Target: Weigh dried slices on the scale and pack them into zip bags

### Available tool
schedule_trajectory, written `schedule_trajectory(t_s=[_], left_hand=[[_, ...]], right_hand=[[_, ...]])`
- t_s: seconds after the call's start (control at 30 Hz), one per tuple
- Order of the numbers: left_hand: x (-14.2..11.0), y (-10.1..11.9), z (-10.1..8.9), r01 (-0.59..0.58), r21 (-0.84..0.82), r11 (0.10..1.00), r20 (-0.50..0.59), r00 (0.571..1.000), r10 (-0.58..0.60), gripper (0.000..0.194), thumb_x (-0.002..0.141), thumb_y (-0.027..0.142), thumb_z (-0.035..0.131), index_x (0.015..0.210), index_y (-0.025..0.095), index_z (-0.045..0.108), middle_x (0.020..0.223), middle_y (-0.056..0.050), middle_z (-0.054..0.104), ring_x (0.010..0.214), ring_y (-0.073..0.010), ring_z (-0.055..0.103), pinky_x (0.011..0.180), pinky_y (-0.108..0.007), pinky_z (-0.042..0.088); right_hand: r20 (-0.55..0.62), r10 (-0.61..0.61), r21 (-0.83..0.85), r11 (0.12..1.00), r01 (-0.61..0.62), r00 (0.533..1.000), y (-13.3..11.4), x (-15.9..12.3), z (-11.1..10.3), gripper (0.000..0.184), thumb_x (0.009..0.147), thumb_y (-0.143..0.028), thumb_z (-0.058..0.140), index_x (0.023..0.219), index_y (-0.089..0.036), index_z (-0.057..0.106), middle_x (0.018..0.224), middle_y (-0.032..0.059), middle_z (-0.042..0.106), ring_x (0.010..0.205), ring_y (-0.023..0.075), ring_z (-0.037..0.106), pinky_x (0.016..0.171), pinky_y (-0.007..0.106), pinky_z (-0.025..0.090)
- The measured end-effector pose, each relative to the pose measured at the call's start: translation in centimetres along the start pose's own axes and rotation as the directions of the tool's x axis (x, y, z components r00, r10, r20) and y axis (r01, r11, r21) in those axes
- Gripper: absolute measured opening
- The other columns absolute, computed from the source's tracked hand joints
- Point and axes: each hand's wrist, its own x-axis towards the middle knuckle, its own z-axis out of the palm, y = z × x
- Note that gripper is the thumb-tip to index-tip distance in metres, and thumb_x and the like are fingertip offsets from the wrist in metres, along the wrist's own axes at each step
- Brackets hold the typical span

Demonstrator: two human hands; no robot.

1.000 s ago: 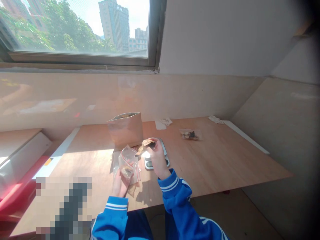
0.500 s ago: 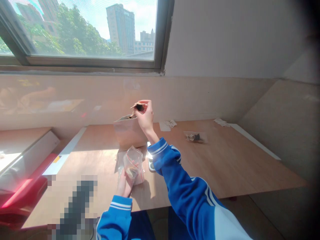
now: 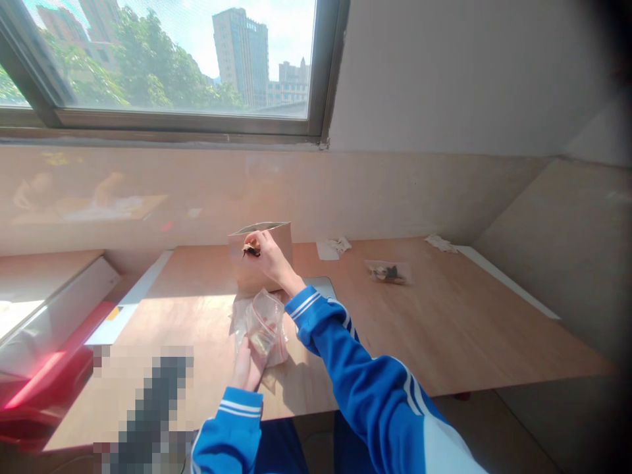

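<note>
In my right hand [image 3: 269, 255] is a small bunch of brown and dark dried pieces [image 3: 251, 249], pinched in front of an upright brown paper bag [image 3: 247, 280]. The bag's mouth gapes at the top. My left hand [image 3: 249, 367] grips a clear zip bag [image 3: 261, 316] with a red seal line, tilted over the table; something pale lies inside it. More clear plastic shows around and under that bag. Behind my right wrist, a flat pale device [image 3: 322, 287] is partly covered by the sleeve.
At the right of the wooden table [image 3: 444, 316] lies a clear bag of brown and dark pieces [image 3: 388, 272]. Pale scraps [image 3: 338, 245] lie along the back edge, others [image 3: 441, 244] farther right. A red chair [image 3: 44, 395] stands at the left.
My right hand has come down and left, from the paper bag's mouth to in front of the bag, with the dried pieces still pinched. My left hand stays nearly in place.
</note>
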Motion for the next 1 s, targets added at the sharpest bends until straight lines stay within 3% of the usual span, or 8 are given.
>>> schedule_trajectory(t_s=[0.23,0.4,0.6,0.77,0.87,1.0], left_hand=[[0.0,0.4,-0.1,0.027,0.064,0.998,0.007,1.0,-0.027,0.031,0.092,0.025,0.044,0.112,0.013,0.064,0.109,-0.011,0.071,0.106,-0.0212,0.065,0.096,-0.034,0.049],[0.3,0.1,-0.3,-0.02,0.066,0.998,0.008,1.0,0.019,0.027,0.091,0.021,0.046,0.11,0.014,0.064,0.104,-0.009,0.073,0.101,-0.0207,0.067,0.095,-0.034,0.051],[0.4,0.1,-0.3,-0.027,0.053,0.998,0.0,1.0,0.027,0.029,0.093,0.024,0.042,0.105,0.011,0.065,0.104,-0.012,0.072,0.108,-0.0226,0.064,0.098,-0.036,0.049],[0.0,0.3,-0.3,0.015,0.065,0.998,-0.001,1.0,-0.015,0.029,0.093,0.025,0.044,0.106,0.013,0.067,0.108,-0.011,0.072,0.106,-0.021,0.065,0.097,-0.033,0.05],[0.0,0.3,-0.2,-0.002,0.069,0.998,-0.026,1.0,0.004,0.031,0.093,0.024,0.042,0.115,0.017,0.064,0.108,-0.008,0.072,0.104,-0.0201,0.066,0.094,-0.033,0.052],[0.0,0.1,-0.1,0.001,0.044,0.999,-0.021,1.0,0.0,0.035,0.094,0.022,0.041,0.123,0.016,0.059,0.105,-0.009,0.073,0.099,-0.0207,0.068,0.093,-0.035,0.053]], right_hand=[[-0.24,0.014,0.147,0.989,0.022,0.971,-2.2,1.6,-2.1,0.018,0.083,-0.026,0.056,0.101,-0.024,0.052,0.1,0.0029,0.049,0.088,0.0138,0.054,0.083,0.027,0.047],[-0.143,0.012,0.092,0.996,0.001,0.99,-1.5,3.2,-2.2,0.016,0.082,-0.021,0.056,0.097,-0.023,0.052,0.096,0.0015,0.049,0.088,0.0129,0.054,0.082,0.025,0.047],[0.029,0.018,0.031,0.999,-0.019,0.999,-0.6,1.7,-1.4,0.019,0.077,-0.016,0.058,0.095,-0.022,0.055,0.093,0.0009,0.05,0.085,0.0134,0.055,0.077,0.025,0.047],[-0.145,-0.04,0.112,0.992,0.057,0.989,-2.0,2.7,-2.4,0.016,0.083,-0.023,0.057,0.098,-0.025,0.054,0.099,0.0019,0.051,0.09,0.0136,0.055,0.084,0.026,0.047],[-0.238,0.003,0.085,0.996,0.017,0.971,-1.9,3.9,-2.7,0.016,0.083,-0.022,0.056,0.099,-0.025,0.054,0.099,0.0015,0.05,0.088,0.0131,0.056,0.085,0.026,0.047],[-0.228,0.075,0.014,0.997,-0.074,0.971,-0.7,3.9,-2.0,0.015,0.084,-0.023,0.057,0.099,-0.026,0.055,0.097,0.0001,0.048,0.082,0.0116,0.058,0.079,0.025,0.048]])
